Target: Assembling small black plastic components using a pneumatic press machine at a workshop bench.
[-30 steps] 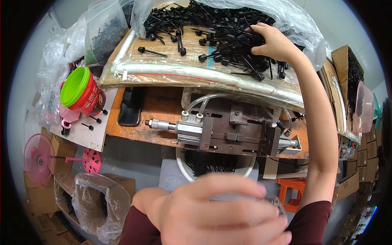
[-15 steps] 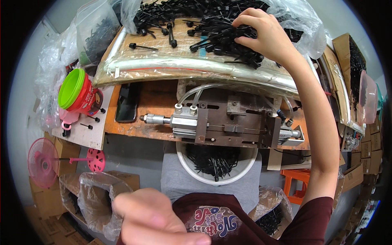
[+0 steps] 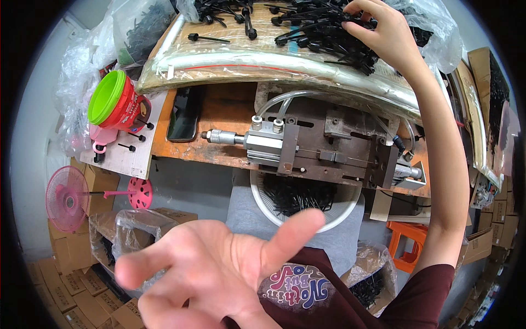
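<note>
My right hand (image 3: 386,38) reaches up to the far top of the bench. Its fingers curl down into a heap of black plastic pins (image 3: 312,27) that lies on a clear plastic sheet (image 3: 263,60). My left hand (image 3: 219,274) floats close to the camera at the bottom, blurred, fingers spread and holding nothing. Between the two hands sits a metal press jig with a pneumatic cylinder (image 3: 323,148). Under it a white bowl (image 3: 342,216) holds more black pins.
A dark phone (image 3: 183,112) lies on the orange bench left of the jig. A red tub with a green lid (image 3: 118,104) stands at the left. A pink fan (image 3: 66,197), cardboard boxes, plastic bags (image 3: 131,230) and an orange stool (image 3: 408,238) are on the floor.
My left hand has opened out, its fingers spreading close to the camera. My right hand stays on the pin heap. The view has tilted down, so the bench sits higher.
</note>
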Action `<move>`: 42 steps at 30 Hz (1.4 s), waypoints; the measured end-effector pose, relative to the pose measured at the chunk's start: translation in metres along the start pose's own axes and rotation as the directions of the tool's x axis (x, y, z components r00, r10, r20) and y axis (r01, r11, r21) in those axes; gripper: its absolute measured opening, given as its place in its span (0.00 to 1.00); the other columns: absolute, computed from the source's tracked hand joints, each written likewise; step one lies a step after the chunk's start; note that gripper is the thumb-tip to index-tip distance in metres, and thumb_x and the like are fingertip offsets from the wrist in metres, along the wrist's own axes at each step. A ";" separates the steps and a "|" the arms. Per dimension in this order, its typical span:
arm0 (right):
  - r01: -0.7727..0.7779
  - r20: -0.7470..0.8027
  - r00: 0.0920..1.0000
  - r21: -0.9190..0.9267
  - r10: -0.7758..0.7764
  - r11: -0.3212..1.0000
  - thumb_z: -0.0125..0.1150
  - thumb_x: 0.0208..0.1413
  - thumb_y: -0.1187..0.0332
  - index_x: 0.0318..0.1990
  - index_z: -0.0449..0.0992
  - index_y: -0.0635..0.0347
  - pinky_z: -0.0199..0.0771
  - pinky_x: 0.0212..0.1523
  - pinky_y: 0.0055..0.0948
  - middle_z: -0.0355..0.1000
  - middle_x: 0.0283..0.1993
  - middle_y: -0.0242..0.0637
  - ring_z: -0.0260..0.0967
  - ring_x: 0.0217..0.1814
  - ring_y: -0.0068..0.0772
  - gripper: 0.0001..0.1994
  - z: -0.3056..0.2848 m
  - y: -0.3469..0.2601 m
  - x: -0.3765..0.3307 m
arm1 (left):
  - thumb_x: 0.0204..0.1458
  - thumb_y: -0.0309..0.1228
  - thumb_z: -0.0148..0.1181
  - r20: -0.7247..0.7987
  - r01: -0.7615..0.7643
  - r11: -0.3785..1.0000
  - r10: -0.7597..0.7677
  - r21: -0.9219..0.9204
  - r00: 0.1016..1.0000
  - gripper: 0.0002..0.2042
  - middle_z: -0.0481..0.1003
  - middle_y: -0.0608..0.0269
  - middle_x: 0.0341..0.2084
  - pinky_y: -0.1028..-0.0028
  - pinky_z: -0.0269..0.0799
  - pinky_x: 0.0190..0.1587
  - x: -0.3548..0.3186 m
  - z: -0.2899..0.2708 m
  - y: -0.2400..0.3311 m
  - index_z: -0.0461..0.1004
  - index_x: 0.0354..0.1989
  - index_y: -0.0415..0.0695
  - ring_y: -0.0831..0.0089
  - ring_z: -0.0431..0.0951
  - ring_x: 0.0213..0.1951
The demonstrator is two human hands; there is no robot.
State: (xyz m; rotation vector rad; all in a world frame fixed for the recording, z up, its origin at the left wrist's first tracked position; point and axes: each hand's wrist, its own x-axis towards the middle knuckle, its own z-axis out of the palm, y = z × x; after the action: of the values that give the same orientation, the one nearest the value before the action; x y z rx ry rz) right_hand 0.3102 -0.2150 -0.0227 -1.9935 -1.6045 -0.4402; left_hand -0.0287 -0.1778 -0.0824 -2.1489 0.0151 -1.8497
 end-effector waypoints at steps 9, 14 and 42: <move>0.061 0.035 0.998 -0.067 -0.059 0.996 0.63 0.46 0.74 0.34 0.78 0.66 0.75 0.42 0.35 0.73 0.34 0.45 0.74 0.38 0.43 0.07 0.000 0.008 -0.008 | 0.48 0.43 0.72 -0.073 -0.067 0.983 0.080 0.170 0.994 0.58 0.28 0.75 0.74 0.49 0.40 0.71 -0.003 0.007 0.004 0.23 0.70 0.85 0.59 0.43 0.72; 0.037 0.029 0.999 -0.062 -0.035 0.997 0.62 0.47 0.76 0.34 0.78 0.67 0.76 0.40 0.33 0.74 0.32 0.45 0.74 0.35 0.42 0.06 -0.002 0.009 -0.009 | 0.48 0.60 0.63 -0.088 -0.120 0.961 0.146 0.247 0.985 0.53 0.29 0.76 0.74 0.52 0.41 0.71 -0.004 0.004 -0.006 0.22 0.69 0.87 0.64 0.46 0.72; -0.171 0.308 0.931 -0.113 0.198 0.979 0.60 0.48 0.73 0.54 0.73 0.68 0.72 0.57 0.37 0.76 0.49 0.52 0.74 0.53 0.47 0.23 -0.003 0.015 0.014 | 0.40 0.62 0.68 0.080 -0.043 0.993 0.052 -0.114 0.995 0.52 0.33 0.73 0.73 0.52 0.42 0.73 0.002 -0.003 0.006 0.34 0.70 0.88 0.62 0.48 0.70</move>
State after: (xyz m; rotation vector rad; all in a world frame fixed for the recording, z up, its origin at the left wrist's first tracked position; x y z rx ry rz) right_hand 0.3280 -0.2084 -0.0153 -2.3504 -1.5807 -0.1179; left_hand -0.0305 -0.1844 -0.0816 -2.2780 0.1547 -1.7712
